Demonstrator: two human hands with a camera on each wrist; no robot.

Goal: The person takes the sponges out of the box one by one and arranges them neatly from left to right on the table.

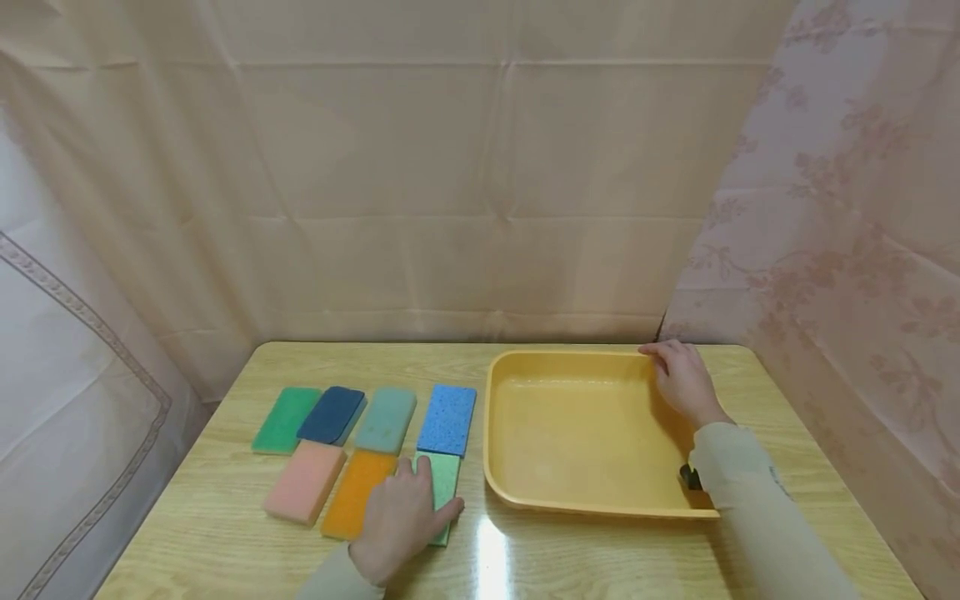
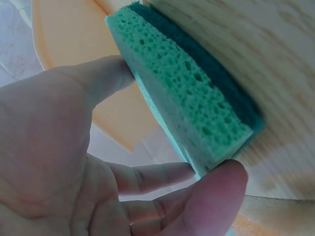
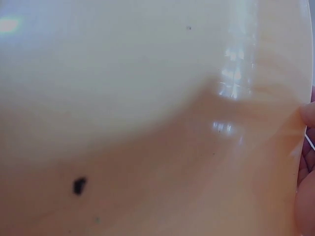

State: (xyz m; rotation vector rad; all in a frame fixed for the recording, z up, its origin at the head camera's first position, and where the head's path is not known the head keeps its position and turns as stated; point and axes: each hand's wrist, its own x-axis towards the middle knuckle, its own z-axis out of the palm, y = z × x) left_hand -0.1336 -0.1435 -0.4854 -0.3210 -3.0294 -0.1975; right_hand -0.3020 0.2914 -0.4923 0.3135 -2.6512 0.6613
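Observation:
My left hand [image 1: 401, 517] pinches a light green sponge [image 1: 447, 475] at the front of the sponge group. In the left wrist view, the sponge [image 2: 182, 93] shows a porous edge and a darker green scouring layer, held between thumb and fingers, tilted close to the table. At the far right corner of a yellow plastic tray [image 1: 585, 510], my right hand [image 1: 684, 379] grips the rim. The right wrist view shows the tray wall [image 3: 275, 147] with fingers [image 3: 308, 114] at its outer edge. A small dark thing [image 1: 690, 477] shows beside the right sleeve.
Left of the tray, sponges lie in two rows: green [image 1: 287, 421], dark blue [image 1: 332, 414], pale teal [image 1: 386, 419] and speckled blue [image 1: 447, 419] behind, pink [image 1: 306, 482] and orange [image 1: 358, 496] in front. Behind the wooden table [image 1: 210, 533] hangs a beige curtain [image 1: 450, 167].

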